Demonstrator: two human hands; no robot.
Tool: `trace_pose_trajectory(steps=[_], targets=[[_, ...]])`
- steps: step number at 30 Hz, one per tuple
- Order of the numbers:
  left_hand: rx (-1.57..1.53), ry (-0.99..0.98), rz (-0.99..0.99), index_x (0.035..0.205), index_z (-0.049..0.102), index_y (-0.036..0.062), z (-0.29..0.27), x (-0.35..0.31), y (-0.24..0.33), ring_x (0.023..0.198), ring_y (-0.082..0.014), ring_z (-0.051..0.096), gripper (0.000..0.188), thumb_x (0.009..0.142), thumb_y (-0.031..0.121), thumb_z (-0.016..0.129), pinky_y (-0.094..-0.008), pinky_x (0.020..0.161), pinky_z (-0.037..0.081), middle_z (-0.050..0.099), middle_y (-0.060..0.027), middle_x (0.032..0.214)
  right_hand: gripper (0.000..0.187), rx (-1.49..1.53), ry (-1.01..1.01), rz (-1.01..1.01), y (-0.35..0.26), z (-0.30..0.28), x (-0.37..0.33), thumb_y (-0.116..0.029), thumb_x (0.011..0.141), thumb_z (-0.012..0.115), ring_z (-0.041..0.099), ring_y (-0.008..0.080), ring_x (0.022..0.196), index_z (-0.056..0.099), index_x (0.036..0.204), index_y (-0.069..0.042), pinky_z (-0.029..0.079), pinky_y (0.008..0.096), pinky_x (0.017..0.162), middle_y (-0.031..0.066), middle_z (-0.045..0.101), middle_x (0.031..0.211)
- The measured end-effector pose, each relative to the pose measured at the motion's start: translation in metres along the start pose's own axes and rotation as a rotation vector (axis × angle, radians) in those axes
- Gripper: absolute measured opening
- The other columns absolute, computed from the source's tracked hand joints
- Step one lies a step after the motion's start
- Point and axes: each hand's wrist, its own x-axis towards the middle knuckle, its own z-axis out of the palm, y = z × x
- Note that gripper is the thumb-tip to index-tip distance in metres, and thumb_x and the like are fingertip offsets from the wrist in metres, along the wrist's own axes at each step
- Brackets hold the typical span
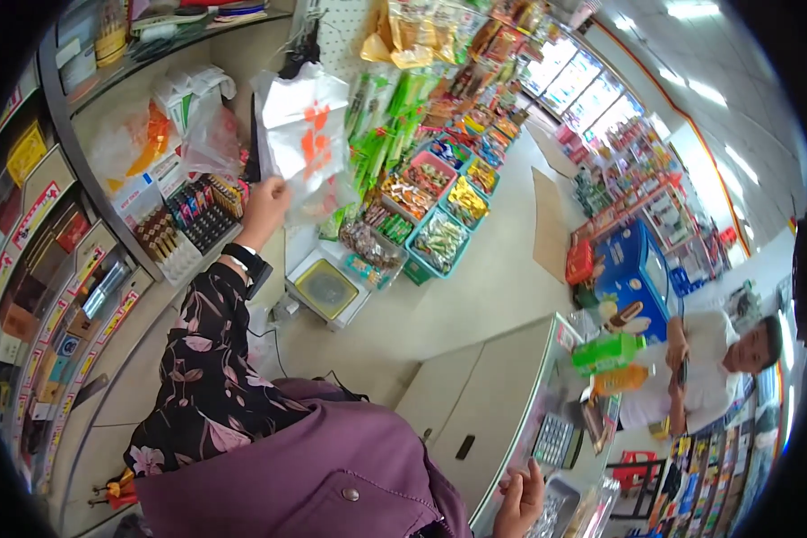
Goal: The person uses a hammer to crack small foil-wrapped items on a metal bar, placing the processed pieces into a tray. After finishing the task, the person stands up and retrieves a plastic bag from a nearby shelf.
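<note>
A stack of white plastic carrier bags (307,117) with red print hangs from a dark hook beside the shelves. My left hand (266,208) reaches up to them, its fingers closed on a bag at the lower left edge. Below that hand is a scale (327,287) with a yellowish pan. My right hand (520,504) is low at the right, beside the glass-topped counter (554,359). Its fingers are loosely bent and apart, with nothing in them. A calculator (558,439) lies on the counter ahead of it, near a green carton (608,352) and an orange bottle (623,378).
Across the counter stands a person (713,368) in a white shirt, hands together around a small dark object. Shelves with cigarette packs (40,359) curve along the left. Baskets of packaged snacks (439,242) line the far side. A blue freezer (637,273) stands at the right.
</note>
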Motion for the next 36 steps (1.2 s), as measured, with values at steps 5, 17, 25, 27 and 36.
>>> trace_pose_trajectory(steps=[5, 17, 25, 27, 36], targets=[[0.019, 0.080, -0.043, 0.102, 0.061, 0.0021, -0.041, 0.046, 0.012, 0.079, -0.0239, 0.066, 0.025, 0.086, 0.022, 0.063, -0.0332, 0.070, 0.050, 0.066, -0.0143, 0.086, 0.041, -0.047, -0.109, -0.034, 0.013, 0.043, 0.072, -0.006, 0.094, 0.053, 0.056, 0.0102, 0.086, 0.046, 0.134, -0.006, 0.048, 0.0233, 0.076, 0.0056, 0.061, 0.103], [-0.103, -0.239, -0.086, 0.107, 0.057, 0.0011, -0.048, 0.041, 0.053, 0.081, -0.0127, 0.061, 0.026, 0.088, 0.018, 0.063, -0.0274, 0.073, 0.049, 0.064, -0.0062, 0.088, 0.042, -0.079, -0.504, -0.162, -0.019, 0.158, 0.218, -0.012, 0.090, 0.057, 0.059, 0.0142, 0.069, 0.049, 0.129, 0.002, 0.049, 0.0260, 0.064, 0.0095, 0.065, 0.088], [-0.066, -0.060, -0.021, 0.112, 0.055, -0.0009, -0.024, 0.012, 0.045, 0.083, -0.0118, 0.060, 0.030, 0.085, 0.010, 0.062, -0.0265, 0.074, 0.048, 0.063, -0.0062, 0.091, 0.033, -0.103, -0.617, -0.329, -0.013, 0.168, 0.253, -0.008, 0.091, 0.056, 0.059, 0.0104, 0.070, 0.055, 0.123, 0.001, 0.050, 0.0237, 0.063, 0.0066, 0.064, 0.082], [-0.031, -0.137, -0.109, 0.110, 0.058, -0.0005, -0.031, 0.016, 0.072, 0.079, -0.0136, 0.059, 0.027, 0.087, 0.013, 0.059, -0.0266, 0.074, 0.048, 0.062, -0.0058, 0.096, 0.033, -0.160, -0.608, -0.334, 0.006, 0.160, 0.261, -0.008, 0.090, 0.058, 0.060, 0.0103, 0.070, 0.055, 0.122, -0.001, 0.050, 0.0248, 0.063, 0.0064, 0.065, 0.082], [-0.350, -0.522, -0.143, 0.108, 0.058, 0.0007, 0.047, -0.009, 0.064, 0.076, -0.0066, 0.051, 0.019, 0.093, 0.013, 0.056, -0.0215, 0.068, 0.044, 0.055, 0.0002, 0.086, 0.033, -0.215, -0.411, -0.267, -0.019, 0.132, 0.228, -0.013, 0.088, 0.062, 0.059, 0.0111, 0.068, 0.058, 0.119, -0.003, 0.047, 0.0255, 0.063, 0.0069, 0.064, 0.078]])
